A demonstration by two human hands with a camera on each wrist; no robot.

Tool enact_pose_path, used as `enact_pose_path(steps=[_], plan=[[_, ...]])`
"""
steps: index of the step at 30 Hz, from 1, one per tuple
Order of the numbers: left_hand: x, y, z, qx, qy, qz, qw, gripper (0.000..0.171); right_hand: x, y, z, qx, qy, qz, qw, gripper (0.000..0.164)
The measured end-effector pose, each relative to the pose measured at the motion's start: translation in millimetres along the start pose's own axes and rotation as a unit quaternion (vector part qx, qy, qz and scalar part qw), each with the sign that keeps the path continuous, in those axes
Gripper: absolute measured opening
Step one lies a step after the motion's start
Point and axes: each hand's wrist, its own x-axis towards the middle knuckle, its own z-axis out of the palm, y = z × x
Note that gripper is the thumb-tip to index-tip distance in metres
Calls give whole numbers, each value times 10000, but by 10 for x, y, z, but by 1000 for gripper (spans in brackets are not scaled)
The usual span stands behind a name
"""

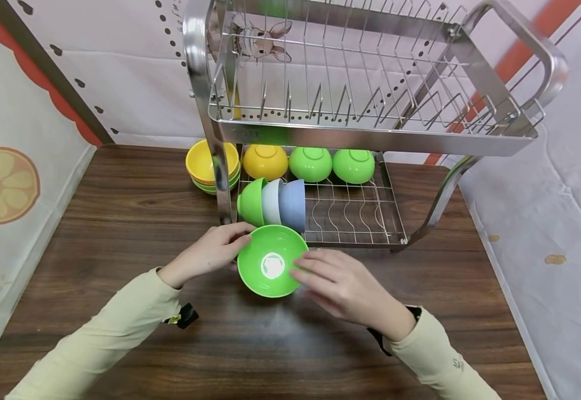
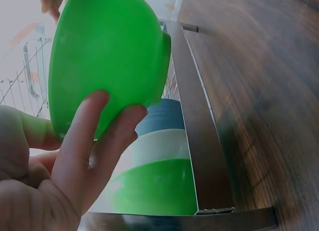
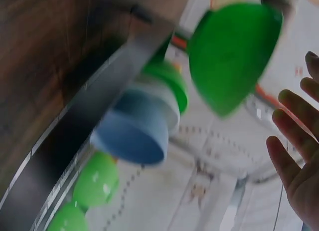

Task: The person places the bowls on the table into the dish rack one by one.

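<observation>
My left hand [image 1: 215, 247] grips a green bowl [image 1: 265, 255] by its left rim, with the thumb at the edge and fingers [image 2: 82, 118] against its outer wall. The bowl is held up in front of the rack's lower tier, its hollow side facing the head camera. At its right side my right hand [image 1: 342, 286] has its fingers loosely extended; in the right wrist view they stand apart from the bowl. Just behind, a green bowl [image 1: 251, 203], a white bowl [image 1: 271, 203] and a blue bowl [image 1: 292, 204] stand on edge, nested in a row.
The metal dish rack [image 1: 370, 139] has a wire upper tier overhanging the lower one. Along the lower tier's back are a yellow bowl [image 1: 265, 162] and two green bowls [image 1: 310, 165]. Left of the rack stands a yellow bowl [image 1: 201, 161] stacked on green ones, on the wooden table [image 1: 135, 211].
</observation>
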Motion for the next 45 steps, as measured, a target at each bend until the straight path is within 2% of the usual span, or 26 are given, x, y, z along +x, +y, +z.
enact_pose_path(steps=[4,10,19,27,32,34,37,40,43,45], plan=[[3,7,3,-35,-36,14,10000,28,38,-55,130,-167,-490,-131,9986,27],[5,23,12,119,-26,70,9999,28,54,-91,219,-446,-683,-232,9964,17],[14,34,12,267,-24,82,9996,28,53,-108,248,-485,-636,-245,9965,14],[28,37,19,213,-28,124,9997,29,39,-93,258,-422,-563,-257,9972,11],[15,47,21,132,137,366,9991,34,21,-51,236,-349,-341,-168,9987,11],[-2,66,19,262,404,643,9968,34,12,-26,221,-296,-245,-113,9992,15],[-35,95,1,567,1118,1222,9846,30,-2,16,192,-149,-99,20,9998,21],[-65,114,-43,848,2028,1795,9589,27,-21,66,166,66,140,250,9996,19],[-71,103,-96,851,2723,2107,9350,30,-52,130,146,566,566,618,9949,13],[-59,77,-128,784,3040,2176,9242,35,-78,169,132,1004,852,881,9874,10]])
